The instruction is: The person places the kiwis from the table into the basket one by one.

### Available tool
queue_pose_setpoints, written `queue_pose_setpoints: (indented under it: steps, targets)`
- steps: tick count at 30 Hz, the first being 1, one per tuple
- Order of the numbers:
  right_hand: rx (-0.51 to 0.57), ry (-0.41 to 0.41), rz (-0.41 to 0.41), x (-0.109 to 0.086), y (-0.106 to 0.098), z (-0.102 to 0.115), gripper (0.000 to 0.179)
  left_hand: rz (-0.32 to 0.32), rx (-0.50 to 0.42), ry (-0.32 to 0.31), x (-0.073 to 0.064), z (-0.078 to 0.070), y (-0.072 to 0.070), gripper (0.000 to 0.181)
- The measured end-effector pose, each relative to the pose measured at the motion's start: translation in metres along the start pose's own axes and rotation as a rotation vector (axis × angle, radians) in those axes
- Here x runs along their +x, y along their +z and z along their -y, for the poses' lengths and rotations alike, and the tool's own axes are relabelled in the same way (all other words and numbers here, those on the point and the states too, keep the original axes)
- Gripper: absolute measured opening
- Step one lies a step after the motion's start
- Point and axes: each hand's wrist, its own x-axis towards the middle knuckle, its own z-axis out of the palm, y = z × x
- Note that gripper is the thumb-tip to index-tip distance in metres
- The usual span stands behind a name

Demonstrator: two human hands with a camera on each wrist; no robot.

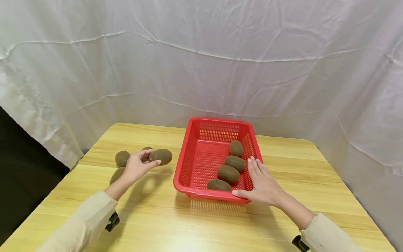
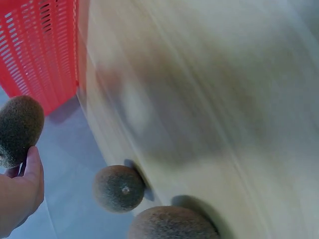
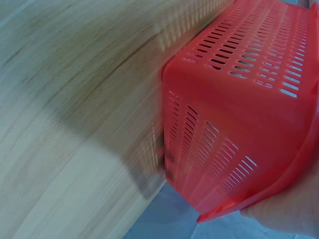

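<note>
My left hand (image 1: 138,167) pinches a brown kiwifruit (image 1: 161,157) between thumb and fingers, held above the table left of the red basket. In the left wrist view the same kiwifruit (image 2: 20,130) shows at the left edge, near the perforated basket (image 2: 42,55). My right hand (image 1: 263,185) rests on the near right corner of the red basket (image 1: 181,171), fingers straight along the right rim and thumb on the front rim. Inside, several kiwifruits (image 1: 228,174) lie in a row along the right side. The right wrist view shows the basket's outer wall (image 3: 219,144).
Left of the basket, more kiwifruits (image 1: 122,158) lie on the wooden table (image 1: 157,217), partly hidden behind my left hand and forearm. Two of them, one a whole kiwifruit (image 2: 118,188), show in the left wrist view. A pale curtain (image 1: 201,70) hangs behind the table.
</note>
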Motion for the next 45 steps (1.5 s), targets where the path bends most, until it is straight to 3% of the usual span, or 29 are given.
queue_pose_setpoints:
  steps: [26,36,45]
  targets:
    - [0.018,0.004,0.004,0.000,0.000,0.001,0.110,-0.034,-0.083,0.001,0.009,-0.019,0.003,0.048]
    - [0.027,0.004,0.001,0.000,-0.001,0.001,0.110,-0.072,-0.098,0.028,0.013,-0.032,0.002,0.049]
    - [0.024,0.004,-0.001,0.000,0.000,0.000,0.110,-0.062,-0.175,0.058,0.018,-0.042,0.012,0.048]
